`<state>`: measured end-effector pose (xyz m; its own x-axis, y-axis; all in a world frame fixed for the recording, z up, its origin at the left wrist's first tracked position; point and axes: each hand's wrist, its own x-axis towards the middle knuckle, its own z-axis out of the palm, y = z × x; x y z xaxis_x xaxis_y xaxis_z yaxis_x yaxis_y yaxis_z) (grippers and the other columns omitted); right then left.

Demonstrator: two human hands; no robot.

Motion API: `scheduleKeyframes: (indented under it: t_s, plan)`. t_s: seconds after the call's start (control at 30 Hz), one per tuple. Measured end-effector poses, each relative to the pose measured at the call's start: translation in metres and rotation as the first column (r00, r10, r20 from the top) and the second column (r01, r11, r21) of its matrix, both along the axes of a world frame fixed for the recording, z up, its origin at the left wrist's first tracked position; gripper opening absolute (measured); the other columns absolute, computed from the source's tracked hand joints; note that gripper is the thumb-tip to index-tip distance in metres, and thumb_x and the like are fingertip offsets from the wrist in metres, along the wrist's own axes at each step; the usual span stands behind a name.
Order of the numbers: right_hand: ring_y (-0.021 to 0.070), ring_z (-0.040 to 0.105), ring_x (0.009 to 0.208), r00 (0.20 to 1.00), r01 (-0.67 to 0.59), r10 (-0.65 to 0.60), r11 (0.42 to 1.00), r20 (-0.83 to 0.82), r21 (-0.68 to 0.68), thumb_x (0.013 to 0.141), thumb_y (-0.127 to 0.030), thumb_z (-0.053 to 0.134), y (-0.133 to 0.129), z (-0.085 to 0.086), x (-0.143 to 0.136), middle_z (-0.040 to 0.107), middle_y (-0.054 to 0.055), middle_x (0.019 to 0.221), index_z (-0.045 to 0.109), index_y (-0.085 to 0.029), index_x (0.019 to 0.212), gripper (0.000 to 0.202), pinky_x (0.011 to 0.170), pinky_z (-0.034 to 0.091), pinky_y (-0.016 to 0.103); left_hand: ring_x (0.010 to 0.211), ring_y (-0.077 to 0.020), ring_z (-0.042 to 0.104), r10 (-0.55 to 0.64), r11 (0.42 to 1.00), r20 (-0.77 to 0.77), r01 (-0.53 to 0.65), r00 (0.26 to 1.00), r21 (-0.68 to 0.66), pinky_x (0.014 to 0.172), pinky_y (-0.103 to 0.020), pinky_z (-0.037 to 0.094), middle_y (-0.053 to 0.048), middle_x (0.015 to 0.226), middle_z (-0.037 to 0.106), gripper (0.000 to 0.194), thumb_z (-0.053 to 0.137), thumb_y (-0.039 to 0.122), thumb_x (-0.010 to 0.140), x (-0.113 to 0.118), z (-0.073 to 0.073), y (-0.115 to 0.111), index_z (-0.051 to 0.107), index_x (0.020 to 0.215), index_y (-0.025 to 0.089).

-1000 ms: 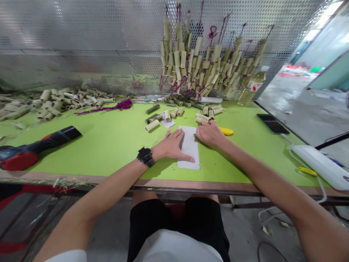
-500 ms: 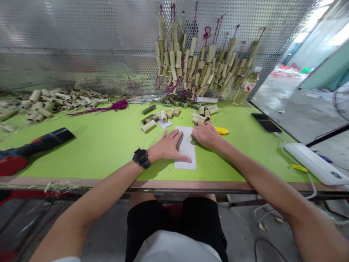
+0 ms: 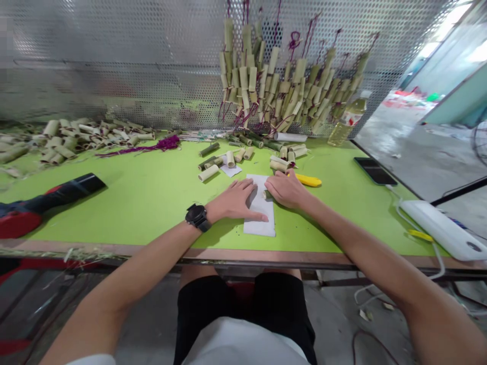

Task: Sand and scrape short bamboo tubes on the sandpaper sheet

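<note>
My left hand [image 3: 238, 202] lies flat with fingers spread on the left side of a white sheet, probably sandpaper or paper [image 3: 259, 225], pressing it to the green tabletop. My right hand [image 3: 284, 189] is closed around a short bamboo piece [image 3: 267, 194], whose cut end pokes out at the left over the sheet's right part. The rest of that piece is hidden under my fingers. Just beyond my right hand lie a yellow-handled tool [image 3: 309, 180] and a few pale bamboo pieces [image 3: 279, 166].
More bamboo pieces [image 3: 209, 173] lie beyond my left hand, with a large pile [image 3: 63, 144] at the far left. A black and red power tool [image 3: 57, 198] rests left. Bamboo strings [image 3: 245, 76] hang behind. An oil bottle [image 3: 346, 124], a phone [image 3: 375, 170] and a white power strip [image 3: 443, 228] stand right.
My right hand has shifted slightly left with the bamboo piece, farther over the sheet. My left hand stays spread on the sheet. The whole view has shifted a little.
</note>
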<state>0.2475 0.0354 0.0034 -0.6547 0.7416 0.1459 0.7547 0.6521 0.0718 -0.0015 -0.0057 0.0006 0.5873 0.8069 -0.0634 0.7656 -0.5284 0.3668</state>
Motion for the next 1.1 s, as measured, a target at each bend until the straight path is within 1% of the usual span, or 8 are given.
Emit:
scheduleKeyframes:
  t_s: [0.17,0.27,0.47,0.6,0.67,0.83,1.0,1.1]
  plan:
    - [0.0304,0.061,0.094,0.999,0.023,-0.023,1.000,0.027,-0.013,0.124,-0.033,0.028,-0.012,0.001,-0.007,0.084,0.015,0.100,0.075,-0.019,0.097,0.055,0.088,0.027,0.047,0.180,-0.0465,0.025,0.006,1.000,-0.006,-0.007,1.000,-0.008,0.147,-0.057,0.017,-0.020,0.194,0.029,0.135,0.058,0.111,0.082,0.000,0.000,-0.001,0.045,0.178,0.016]
    - [0.0307,0.061,0.093,0.998,0.041,-0.042,0.999,0.051,0.035,0.123,-0.031,0.028,-0.011,0.002,-0.009,0.084,0.016,0.098,0.078,-0.017,0.100,0.057,0.088,0.026,0.047,0.180,-0.0481,0.025,0.007,1.000,-0.004,-0.007,1.000,-0.014,0.146,-0.057,0.018,-0.020,0.194,0.030,0.136,0.060,0.110,0.081,0.001,0.001,-0.001,0.044,0.178,0.016]
    - [0.0344,0.060,0.099,0.990,0.079,-0.097,0.982,0.102,0.169,0.123,-0.030,0.025,0.003,0.000,-0.009,0.084,0.019,0.094,0.085,-0.016,0.099,0.066,0.091,0.026,0.048,0.180,-0.0476,0.026,0.015,1.000,-0.004,-0.015,1.000,-0.009,0.147,-0.056,0.017,-0.020,0.195,0.027,0.139,0.059,0.110,0.081,0.002,0.001,-0.001,0.040,0.181,0.016]
    - [0.0327,0.060,0.096,0.992,0.031,-0.058,0.974,0.114,0.224,0.124,-0.031,0.030,0.000,-0.003,-0.008,0.084,0.017,0.093,0.087,-0.016,0.104,0.062,0.092,0.026,0.046,0.177,-0.0496,0.030,0.001,1.000,-0.006,-0.001,1.000,-0.016,0.146,-0.056,0.018,-0.021,0.194,0.029,0.139,0.063,0.111,0.079,0.002,0.001,-0.001,0.044,0.179,0.015]
    - [0.0312,0.059,0.094,0.990,0.029,-0.058,0.974,0.126,0.224,0.124,-0.030,0.032,-0.001,-0.001,-0.008,0.084,0.016,0.092,0.088,-0.016,0.104,0.061,0.092,0.026,0.045,0.177,-0.0500,0.031,-0.005,1.000,0.002,0.005,1.000,-0.020,0.146,-0.056,0.019,-0.020,0.194,0.030,0.138,0.064,0.110,0.079,0.002,0.002,-0.002,0.045,0.178,0.016]
    - [0.0316,0.062,0.097,0.979,0.100,-0.133,0.975,0.156,0.198,0.123,-0.028,0.034,0.000,0.004,-0.010,0.086,0.017,0.093,0.089,-0.015,0.102,0.061,0.092,0.027,0.046,0.178,-0.0496,0.028,0.012,1.000,0.002,-0.012,1.000,-0.013,0.147,-0.060,0.016,-0.020,0.195,0.028,0.138,0.064,0.109,0.081,0.004,0.001,-0.003,0.040,0.182,0.018]
    - [0.0306,0.062,0.093,0.983,0.056,-0.086,0.982,0.161,0.181,0.124,-0.028,0.030,-0.006,0.004,-0.014,0.085,0.016,0.089,0.091,-0.017,0.105,0.064,0.095,0.026,0.047,0.180,-0.0478,0.026,0.006,1.000,0.001,-0.006,1.000,-0.011,0.147,-0.059,0.015,-0.022,0.194,0.028,0.141,0.064,0.108,0.080,0.005,0.000,-0.003,0.040,0.182,0.014]
    - [0.0323,0.063,0.095,0.971,0.125,-0.157,0.977,0.180,0.174,0.124,-0.028,0.028,-0.004,0.008,-0.013,0.086,0.018,0.092,0.091,-0.016,0.104,0.067,0.095,0.027,0.048,0.180,-0.0472,0.026,0.022,1.000,0.001,-0.022,1.000,-0.011,0.147,-0.059,0.012,-0.022,0.195,0.025,0.142,0.064,0.108,0.081,0.006,-0.001,-0.003,0.037,0.184,0.015]
